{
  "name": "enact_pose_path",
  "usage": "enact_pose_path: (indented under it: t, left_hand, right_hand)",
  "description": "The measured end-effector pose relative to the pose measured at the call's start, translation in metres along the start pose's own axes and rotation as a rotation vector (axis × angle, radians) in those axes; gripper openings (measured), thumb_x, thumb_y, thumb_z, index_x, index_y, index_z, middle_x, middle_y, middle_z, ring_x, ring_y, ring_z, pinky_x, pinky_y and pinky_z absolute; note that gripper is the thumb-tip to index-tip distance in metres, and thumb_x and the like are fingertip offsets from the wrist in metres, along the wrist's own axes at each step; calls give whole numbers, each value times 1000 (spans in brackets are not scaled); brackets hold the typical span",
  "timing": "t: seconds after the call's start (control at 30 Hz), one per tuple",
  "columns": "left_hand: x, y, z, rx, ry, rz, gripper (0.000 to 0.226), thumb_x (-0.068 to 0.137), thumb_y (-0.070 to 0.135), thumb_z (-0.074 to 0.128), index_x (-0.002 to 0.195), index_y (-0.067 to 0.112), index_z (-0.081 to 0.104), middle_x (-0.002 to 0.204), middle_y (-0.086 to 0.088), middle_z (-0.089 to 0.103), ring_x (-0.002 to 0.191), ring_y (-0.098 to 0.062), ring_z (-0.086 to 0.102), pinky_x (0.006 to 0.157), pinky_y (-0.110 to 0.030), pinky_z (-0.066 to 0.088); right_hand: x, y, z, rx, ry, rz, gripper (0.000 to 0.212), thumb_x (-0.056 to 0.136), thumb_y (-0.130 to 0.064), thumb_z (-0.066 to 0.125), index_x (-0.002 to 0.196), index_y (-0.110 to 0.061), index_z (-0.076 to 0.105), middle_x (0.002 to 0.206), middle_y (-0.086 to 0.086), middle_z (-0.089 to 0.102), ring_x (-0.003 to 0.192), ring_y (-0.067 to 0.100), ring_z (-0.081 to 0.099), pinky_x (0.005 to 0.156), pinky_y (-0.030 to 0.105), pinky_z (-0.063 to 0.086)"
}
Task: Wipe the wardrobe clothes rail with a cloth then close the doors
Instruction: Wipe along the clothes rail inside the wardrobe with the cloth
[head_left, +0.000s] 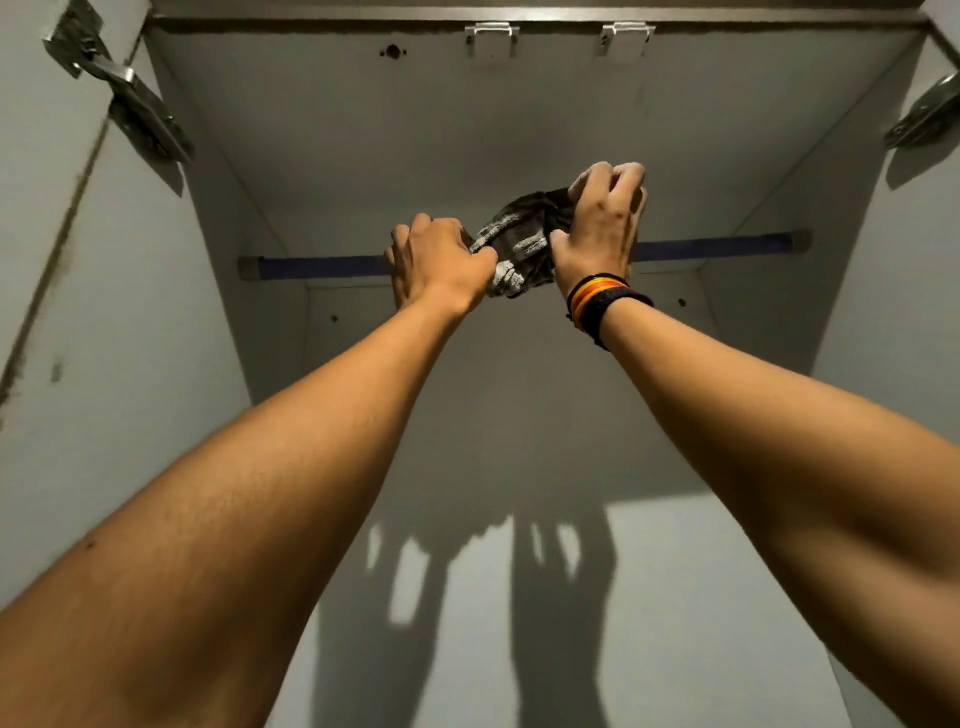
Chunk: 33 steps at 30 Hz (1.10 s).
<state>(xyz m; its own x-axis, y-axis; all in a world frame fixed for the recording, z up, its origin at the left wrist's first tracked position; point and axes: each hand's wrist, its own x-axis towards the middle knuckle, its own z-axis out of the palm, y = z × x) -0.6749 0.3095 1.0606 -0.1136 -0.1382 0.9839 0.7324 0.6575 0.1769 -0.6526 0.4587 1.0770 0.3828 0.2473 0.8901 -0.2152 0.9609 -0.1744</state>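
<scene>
A blue clothes rail (322, 266) runs across the inside of the white wardrobe, its middle hidden behind my hands. A dark grey cloth (519, 240) with pale stripes is bunched at the rail's middle. My left hand (441, 262) grips the cloth's left end at the rail. My right hand (605, 221) holds the cloth's right end, raised slightly above the rail, with coloured bands on the wrist. Whether the cloth wraps fully around the rail is hidden.
Both doors stand open; the left door (47, 291) carries a metal hinge (122, 91), and another hinge (927, 111) shows at the right. Two metal catches (491, 36) sit at the wardrobe's top front edge. The back panel (675, 597) shows my arms' shadows.
</scene>
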Motion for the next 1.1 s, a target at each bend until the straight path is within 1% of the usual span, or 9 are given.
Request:
enact_pose_path:
  t: [0.13,0.3,0.4,0.6,0.7,0.8,0.9,1.0,1.1]
  left_hand:
    - [2,-7,16,251,92,82,30,88,39,60,103,14,70,130,-13,61,127,-35,49,110,-44,36]
    - [-1,-31,24,302,123,182,46,89,34,49,126,9,59,130,-17,62,128,-36,52,117,-49,30]
    - [-2,-48,24,353,106,251,47,92,20,40,132,6,60,132,-19,64,142,-33,45,128,-53,11]
    - [3,-53,31,548,20,308,40,89,14,40,110,5,73,130,-18,70,155,-27,32,129,-55,-1]
    - [0,-47,39,609,39,305,35,90,15,44,105,6,74,127,-20,71,155,-28,31,129,-55,1]
    - [-1,-43,41,647,77,308,42,95,17,44,127,7,69,125,-22,71,156,-30,28,129,-54,5]
    - [0,-40,41,651,95,305,42,97,15,44,133,9,65,121,-23,72,155,-32,30,128,-54,9]
    - [0,-39,43,675,101,296,42,97,17,45,134,9,64,119,-24,72,153,-33,32,128,-54,11]
    - [0,-37,46,675,107,265,46,96,17,45,138,10,61,129,-23,69,153,-34,33,127,-54,14]
  right_hand:
    - [3,-15,25,-168,-129,-75,31,83,-6,64,113,-12,62,123,12,58,116,33,55,90,42,50]
    - [-19,-32,51,-66,-292,-214,28,89,-26,56,103,-6,70,114,18,65,108,38,60,90,42,49]
    - [-29,-24,62,49,-344,-237,35,95,-34,47,100,-6,68,105,18,70,99,39,64,85,40,47]
    - [-18,7,57,-127,-386,-586,40,98,-30,51,135,-15,50,119,17,63,103,42,65,77,42,44]
    - [-13,22,47,-210,-318,-675,42,95,-25,57,136,-18,52,125,15,60,107,39,65,89,50,50]
    - [-4,53,37,-321,-247,-653,47,91,-24,55,137,-21,50,138,12,53,112,37,62,101,49,41]
    - [10,100,20,-406,-191,-561,45,94,-25,47,138,-20,50,141,12,53,113,36,60,99,46,38]
    - [26,152,-5,-488,-171,-432,51,87,-19,60,136,-14,50,134,17,57,110,40,60,100,48,37]
    - [47,199,-32,-616,-187,-291,56,79,-14,70,130,-6,51,124,25,59,111,44,56,102,51,35]
